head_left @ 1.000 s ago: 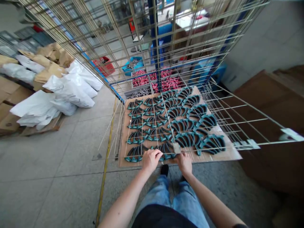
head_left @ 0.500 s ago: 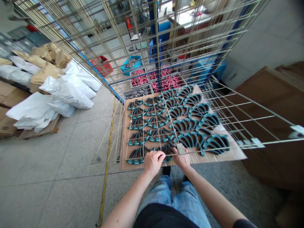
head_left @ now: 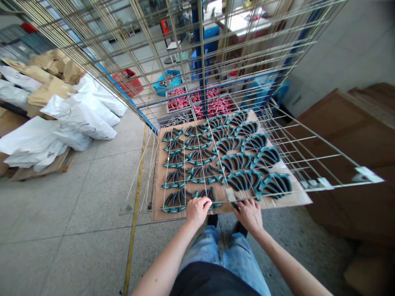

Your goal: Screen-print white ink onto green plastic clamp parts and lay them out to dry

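Note:
Rows of dark curved parts with green ends [head_left: 230, 144] lie on a brown cardboard sheet [head_left: 158, 172], beneath a wire rack shelf [head_left: 308, 135]. My left hand [head_left: 197, 211] is closed at the shelf's front wire, near the front row; what its fingers hold is hidden. My right hand [head_left: 249, 213] is at the sheet's front edge, just right of a small pale tag [head_left: 230, 194] on the wire. Its fingers are curled over a dark part that shows only in a small bit.
Raised wire shelves [head_left: 173, 37] stand beyond the sheet. White sacks [head_left: 83, 119] lie at the left. Crates of pink parts [head_left: 179, 100], a blue basket [head_left: 166, 83] and a red basket [head_left: 128, 82] are behind. Large cardboard boxes [head_left: 336, 152] stand at the right.
My right hand has moved right along the front edge, out from behind the tag. Dark parts near its earlier place no longer show there. My left hand stays nearly where it was.

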A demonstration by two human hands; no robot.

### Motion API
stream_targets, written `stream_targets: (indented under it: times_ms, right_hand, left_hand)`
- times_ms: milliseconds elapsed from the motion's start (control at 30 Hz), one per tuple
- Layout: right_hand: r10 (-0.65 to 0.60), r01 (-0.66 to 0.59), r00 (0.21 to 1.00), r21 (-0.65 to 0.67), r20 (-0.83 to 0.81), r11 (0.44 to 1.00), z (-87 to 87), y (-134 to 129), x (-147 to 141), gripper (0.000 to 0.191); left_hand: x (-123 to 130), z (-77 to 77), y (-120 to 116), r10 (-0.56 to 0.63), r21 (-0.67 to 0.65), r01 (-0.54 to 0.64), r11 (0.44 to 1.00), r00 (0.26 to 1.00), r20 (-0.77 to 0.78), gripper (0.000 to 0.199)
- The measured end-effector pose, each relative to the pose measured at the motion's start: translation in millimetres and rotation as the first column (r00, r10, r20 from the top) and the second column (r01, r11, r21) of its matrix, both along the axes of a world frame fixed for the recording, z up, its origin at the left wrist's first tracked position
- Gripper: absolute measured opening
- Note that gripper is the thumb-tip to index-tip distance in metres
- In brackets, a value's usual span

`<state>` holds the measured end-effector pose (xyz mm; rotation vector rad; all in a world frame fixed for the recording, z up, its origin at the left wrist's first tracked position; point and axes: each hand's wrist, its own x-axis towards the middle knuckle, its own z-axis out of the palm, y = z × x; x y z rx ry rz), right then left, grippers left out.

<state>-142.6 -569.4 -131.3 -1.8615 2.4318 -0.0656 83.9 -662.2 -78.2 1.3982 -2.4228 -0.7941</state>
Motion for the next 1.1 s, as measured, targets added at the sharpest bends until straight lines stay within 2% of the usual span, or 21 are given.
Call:
stream_targets:
  times_ms: [167,233,333,467,567,667,733,767,833,900,967,1000,1033,1100]
  right_hand:
    - [-0.147,0.146,0.989,0.130,0.000,0.981,-7.5,68,-27,0.024]
    - [-0.187,0.184,0.982,0.153,0.000,0.971,-8.9,88,-34,0.026]
    - [-0.216,0.213,0.976,0.166,0.004,0.963,-6.2,108,-38,0.028]
    - [-0.160,0.155,0.987,0.144,0.027,0.977,2.2,116,-32,0.029]
    - [-0.020,0.016,0.998,0.073,0.061,0.997,8.8,107,-18,0.028]
    - [0.155,-0.155,0.983,-0.010,0.094,0.988,16.4,83,6,0.024]
    - [0.274,-0.270,0.954,-0.048,0.120,0.962,23.8,60,26,0.020]
    - [0.329,-0.323,0.935,-0.061,0.131,0.944,28.3,47,38,0.019]
    - [0.425,-0.418,0.893,-0.078,0.149,0.905,38.8,22,62,0.016]
    - [0.503,-0.496,0.847,-0.089,0.169,0.864,49.8,-1,88,0.015]
    - [0.567,-0.563,0.800,-0.084,0.197,0.822,59.3,-19,114,0.015]
    - [0.598,-0.598,0.772,-0.074,0.217,0.798,62.5,-26,128,0.015]
    - [0.631,-0.638,0.737,-0.058,0.242,0.768,64.4,-31,141,0.015]
    - [0.695,-0.726,0.652,-0.014,0.305,0.687,63.3,-35,168,0.015]
  left_hand:
    - [-13,-38.0,5,0.023,0.009,-0.023,1.000,1.000,0.008,0.022]
    - [-18,-47.0,9,0.025,0.010,-0.025,1.000,1.000,0.010,0.022]
    - [-21,-52.4,17,0.034,0.004,-0.034,0.999,0.999,-0.009,0.022]
    - [-11,-51.0,24,0.108,-0.012,-0.109,0.994,0.990,-0.088,0.023]
    - [10,-49.7,29,0.206,0.009,-0.207,0.978,0.966,-0.158,0.022]
    - [42,-52.3,36,0.362,0.076,-0.354,0.932,0.903,-0.230,0.019]
    - [66,-57.3,43,0.506,0.151,-0.483,0.863,0.818,-0.275,0.017]
    - [78,-60.8,46,0.586,0.200,-0.551,0.810,0.756,-0.293,0.017]
    - [104,-69.2,49,0.747,0.315,-0.678,0.664,0.587,-0.312,0.024]
    - [131,-78.0,46,0.876,0.441,-0.761,0.476,0.370,-0.308,0.037]
    - [157,-84.9,33,0.946,0.567,-0.770,0.293,0.149,-0.288,0.049]
    - [170,-87.1,23,0.959,0.626,-0.747,0.222,0.053,-0.277,0.052]
    - [183,-88.3,13,0.963,0.681,-0.712,0.170,-0.026,-0.267,0.052]
    - [206,-87.6,-8,0.959,0.775,-0.621,0.116,-0.134,-0.251,0.049]
